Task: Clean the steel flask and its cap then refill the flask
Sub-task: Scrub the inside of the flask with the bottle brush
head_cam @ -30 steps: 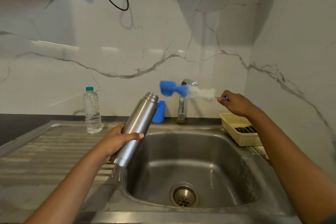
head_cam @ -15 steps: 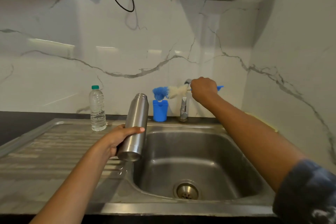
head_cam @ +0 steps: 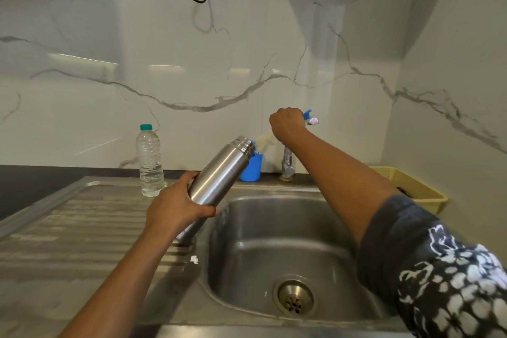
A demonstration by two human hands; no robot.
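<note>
Steel flask (head_cam: 219, 175) in left hand (head_cam: 175, 208), brush (head_cam: 264, 141) at its mouth

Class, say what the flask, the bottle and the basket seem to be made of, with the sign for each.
Flask: brushed steel, by its grey satin sheen and soft highlights.
Bottle: clear thin plastic, see-through with ribbed walls.
Basket: probably moulded plastic, pale yellow and matt.

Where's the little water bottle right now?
In the head view, the water bottle stands upright at the back of the draining board, left of the steel flask that the left hand holds.
</note>
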